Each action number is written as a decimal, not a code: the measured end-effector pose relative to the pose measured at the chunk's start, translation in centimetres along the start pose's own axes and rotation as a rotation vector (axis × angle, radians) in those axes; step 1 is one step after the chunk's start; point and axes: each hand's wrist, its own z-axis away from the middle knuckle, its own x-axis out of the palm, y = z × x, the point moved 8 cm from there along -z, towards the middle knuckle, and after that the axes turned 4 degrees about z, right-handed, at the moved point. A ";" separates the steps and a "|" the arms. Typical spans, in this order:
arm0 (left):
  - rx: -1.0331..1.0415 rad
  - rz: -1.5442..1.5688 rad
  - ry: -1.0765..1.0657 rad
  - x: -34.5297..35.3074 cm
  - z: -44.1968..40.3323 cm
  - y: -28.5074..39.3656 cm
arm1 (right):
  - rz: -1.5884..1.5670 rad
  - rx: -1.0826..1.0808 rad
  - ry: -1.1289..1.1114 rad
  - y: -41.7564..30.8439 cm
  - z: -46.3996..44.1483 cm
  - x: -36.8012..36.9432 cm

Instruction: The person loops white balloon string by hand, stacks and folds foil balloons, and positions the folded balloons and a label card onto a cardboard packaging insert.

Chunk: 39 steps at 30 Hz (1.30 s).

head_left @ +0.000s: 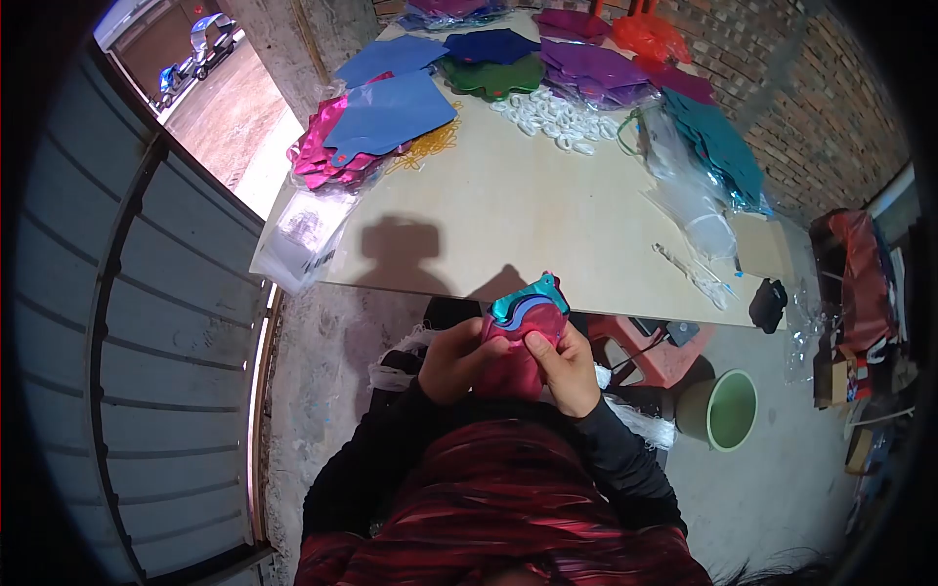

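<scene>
A small stack of shiny foil pieces point(512, 375), pink with teal and blue layers at the top end, is held just in front of my body at the table's near edge. My left hand point(451, 361) is closed on its left side, fingers bent against the foil. On the right side, my right hand point(571, 373) grips it with the thumb pressed on the pink surface. The fingers behind the foil are hidden. Beyond the hands lies the wooden table point(508, 215).
Piles of blue sheets point(391, 112), pink foil point(327, 146), purple sheets point(596, 73) and teal sheets point(718, 142) lie on the table. White rings point(557, 117) and yellow rings point(430, 142) lie between them. Below right are a red stool point(635, 356) and green bucket point(718, 410).
</scene>
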 end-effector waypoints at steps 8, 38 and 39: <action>-0.088 0.005 -0.045 0.0 -0.1 0.2 | 0.127 0.043 -0.102 -0.4 0.6 -0.6; -0.098 0.090 0.000 0.1 -1.5 -1.2 | 1.058 -0.624 -0.239 -4.1 2.9 1.0; -0.076 0.111 0.031 -0.1 -1.5 -1.3 | 1.075 -0.594 -0.230 -4.0 2.8 0.9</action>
